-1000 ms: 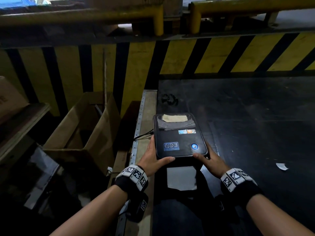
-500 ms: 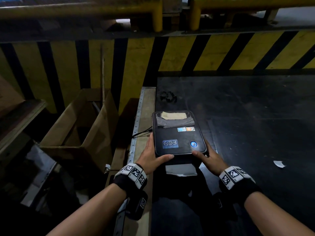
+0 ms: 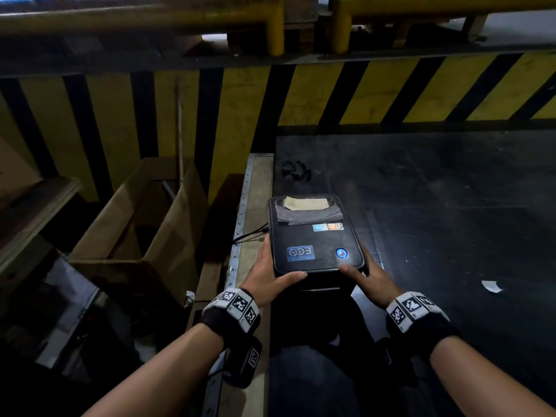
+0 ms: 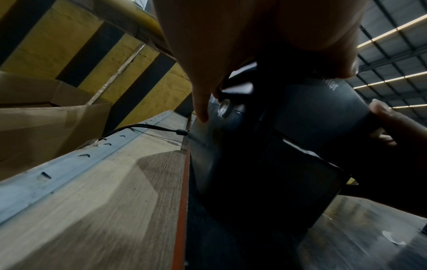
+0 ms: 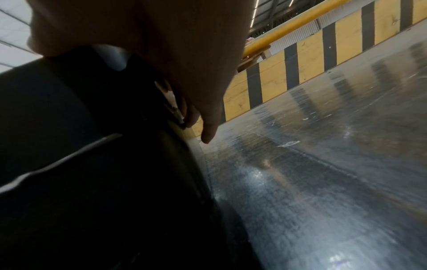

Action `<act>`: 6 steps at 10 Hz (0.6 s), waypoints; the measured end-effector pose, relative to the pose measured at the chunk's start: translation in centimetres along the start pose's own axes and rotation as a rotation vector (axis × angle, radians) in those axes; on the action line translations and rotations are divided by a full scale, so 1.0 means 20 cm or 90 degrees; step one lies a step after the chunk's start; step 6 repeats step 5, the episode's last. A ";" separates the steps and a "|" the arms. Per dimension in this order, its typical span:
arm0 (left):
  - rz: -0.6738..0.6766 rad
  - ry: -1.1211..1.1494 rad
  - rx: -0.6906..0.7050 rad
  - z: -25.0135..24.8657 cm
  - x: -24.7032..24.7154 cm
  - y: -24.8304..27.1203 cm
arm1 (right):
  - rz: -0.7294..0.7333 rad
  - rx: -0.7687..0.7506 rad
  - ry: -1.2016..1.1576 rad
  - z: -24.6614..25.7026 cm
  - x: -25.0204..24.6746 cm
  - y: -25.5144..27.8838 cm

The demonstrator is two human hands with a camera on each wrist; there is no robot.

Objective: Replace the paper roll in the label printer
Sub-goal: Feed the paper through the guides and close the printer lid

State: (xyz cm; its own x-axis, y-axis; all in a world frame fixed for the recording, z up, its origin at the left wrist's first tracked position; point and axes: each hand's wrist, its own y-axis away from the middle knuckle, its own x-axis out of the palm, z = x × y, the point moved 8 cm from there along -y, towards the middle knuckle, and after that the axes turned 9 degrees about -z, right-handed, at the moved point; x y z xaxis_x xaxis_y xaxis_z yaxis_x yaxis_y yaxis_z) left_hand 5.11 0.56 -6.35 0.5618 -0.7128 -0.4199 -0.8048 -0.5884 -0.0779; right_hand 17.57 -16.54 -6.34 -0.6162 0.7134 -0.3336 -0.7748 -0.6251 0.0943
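Note:
The black label printer [image 3: 314,236] sits at the left edge of a dark table top [image 3: 436,206], lid down, its blue button lit. A beige scrap and clear film lie on the lid's far end. My left hand [image 3: 267,273] grips the printer's left side, with its thumb laid across the front edge of the lid. On the right side my right hand [image 3: 367,276] holds it the same way, thumb on the lid's front corner. In the left wrist view my left fingers [image 4: 203,102] lie along the printer's side [image 4: 254,164]. Only a thin white paper edge [image 5: 69,160] shows at the front slot.
An open cardboard box [image 3: 141,230] stands left of the table, beyond a wooden strip [image 3: 255,191] crossed by the printer's cable [image 3: 249,234]. A yellow-and-black striped barrier [image 3: 361,91] closes the back. A white paper scrap [image 3: 492,286] and small black bits [image 3: 296,170] lie on the table.
The white label sheet hanging from the printer's front has shrunk from a large piece to a thin edge. Both hands keep their hold on the printer's sides.

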 end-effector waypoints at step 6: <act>0.064 -0.039 -0.015 -0.04 0.00 0.04 | 0.051 0.007 0.150 0.01 -0.02 -0.02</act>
